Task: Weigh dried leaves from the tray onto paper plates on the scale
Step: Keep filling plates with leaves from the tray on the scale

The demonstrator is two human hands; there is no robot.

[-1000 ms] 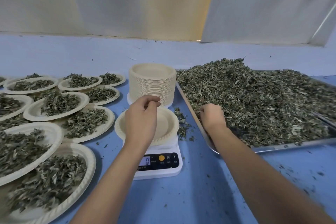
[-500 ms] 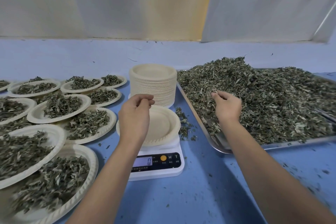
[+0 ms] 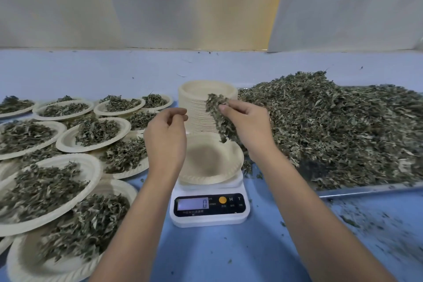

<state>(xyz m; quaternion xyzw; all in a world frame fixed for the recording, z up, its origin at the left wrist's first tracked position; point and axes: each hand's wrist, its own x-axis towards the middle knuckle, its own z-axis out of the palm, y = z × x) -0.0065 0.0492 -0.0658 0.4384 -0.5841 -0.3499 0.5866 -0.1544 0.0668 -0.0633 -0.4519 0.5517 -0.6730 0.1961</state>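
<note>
A white digital scale (image 3: 209, 209) stands in the middle of the blue table, its display reading 0. An empty paper plate (image 3: 212, 162) lies on it. My right hand (image 3: 248, 129) grips a handful of dried leaves (image 3: 219, 113) above the plate's far right side, some leaves hanging down. My left hand (image 3: 166, 137) hovers over the plate's left edge with fingers loosely curled and nothing in it. The metal tray (image 3: 366, 190) on the right is heaped with dried leaves (image 3: 338, 130).
A tall stack of empty paper plates (image 3: 203, 107) stands just behind the scale. Several leaf-filled paper plates (image 3: 68, 162) overlap across the left of the table. Leaf crumbs (image 3: 370, 226) litter the table in front of the tray.
My right hand has lifted out of the tray with a handful of leaves and moved left over the plate. My left hand stays above the plate's left edge.
</note>
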